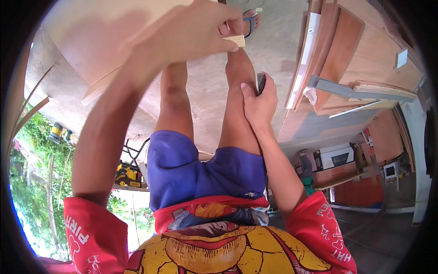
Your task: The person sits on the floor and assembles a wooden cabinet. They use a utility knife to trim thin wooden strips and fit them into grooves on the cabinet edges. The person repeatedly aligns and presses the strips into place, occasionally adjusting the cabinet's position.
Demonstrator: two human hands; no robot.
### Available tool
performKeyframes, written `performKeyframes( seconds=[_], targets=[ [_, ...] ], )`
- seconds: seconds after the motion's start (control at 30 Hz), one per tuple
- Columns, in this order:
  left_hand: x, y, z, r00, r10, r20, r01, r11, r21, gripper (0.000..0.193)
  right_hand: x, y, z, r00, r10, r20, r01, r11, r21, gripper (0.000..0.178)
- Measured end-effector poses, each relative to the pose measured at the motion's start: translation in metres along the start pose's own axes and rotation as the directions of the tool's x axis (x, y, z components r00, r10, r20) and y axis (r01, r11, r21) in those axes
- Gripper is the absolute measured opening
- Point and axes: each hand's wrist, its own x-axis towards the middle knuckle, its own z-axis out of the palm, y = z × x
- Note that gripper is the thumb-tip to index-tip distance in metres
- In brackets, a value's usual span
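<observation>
My left hand (200,34) is raised at the top of the head view, its fingers bent round a small pale strip of wood (237,41). The strip's squared end sticks out past the thumb, above my right shin; the rest of it is hidden in the hand. Lower and to the right, my right hand (261,104) rests beside my right knee. Its thumb and fingers are closed on a dark, flat-sided block (260,83), largely covered by the grip, so its exact kind cannot be made out.
A large pale wooden board (91,41) spreads across the upper left. Wooden panels and planks (342,50) lean at the right, with a grey bar (360,91) across them. A yellow and black power tool (128,176) sits left of my shorts. My sandalled foot (251,25) is on the concrete floor.
</observation>
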Motion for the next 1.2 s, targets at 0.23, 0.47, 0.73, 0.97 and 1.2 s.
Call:
performKeyframes(
  seconds=[0.23, 0.47, 0.73, 0.97, 1.2],
  targets=[
    [-0.004, -0.021, 0.085, 0.672, 0.36, -0.647, -0.272, 0.933, 0.236, 0.026, 0.001, -0.003, 0.01, 1.0, 0.011, 0.028, -0.009, 0.997, -0.077, 0.066],
    [-0.006, -0.036, 0.096, 0.591, 0.429, -0.683, -0.259, 0.903, 0.343, 0.032, 0.012, -0.005, 0.015, 0.999, 0.011, 0.052, -0.008, 0.998, -0.06, 0.065],
    [-0.001, -0.038, 0.093, 0.56, 0.491, -0.668, -0.349, 0.87, 0.348, 0.032, 0.014, 0.001, 0.006, 0.999, -0.003, 0.033, -0.002, 0.989, 0.146, 0.043],
    [-0.005, -0.036, 0.089, 0.594, 0.49, -0.638, -0.304, 0.871, 0.386, 0.034, 0.065, -0.068, -0.027, 0.95, 0.02, 0.312, -0.266, 0.575, 0.774, 0.044],
    [-0.005, -0.03, 0.098, 0.541, 0.397, -0.741, -0.15, 0.913, 0.38, 0.033, 0.094, -0.117, -0.035, 0.866, 0.157, 0.475, -0.428, 0.724, 0.541, 0.053]
  ],
)
